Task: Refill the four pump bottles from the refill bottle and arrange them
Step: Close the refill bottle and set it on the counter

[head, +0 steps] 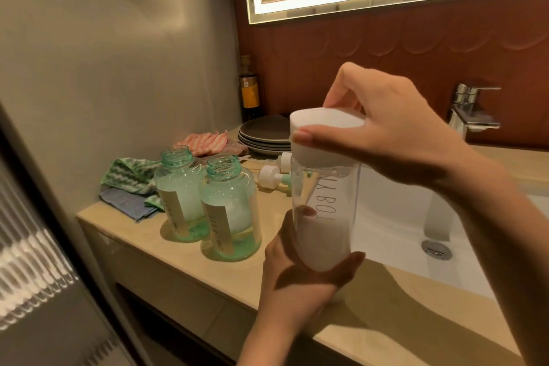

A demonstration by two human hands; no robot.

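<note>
Holding the clear refill bottle (325,217) upright over the front of the counter (184,270), just beside the sink (395,235) — both hands on it.
The left hand (300,276) wraps round the bottle's lower part, where white liquid sits; the right hand (386,128) has thumb and fingers curled round the white cap (323,140) on the bottle's mouth. To the left, one green pump bottle (181,199) and a second pump bottle (230,211) stand open-necked on the counter, close together, each partly filled. White pump heads (270,172) lie behind them. Further back — crumpled cloths (130,172), stacked grey plates (264,134), a dark bottle (249,89) in the corner, a tap (472,110) by the sink.
</note>
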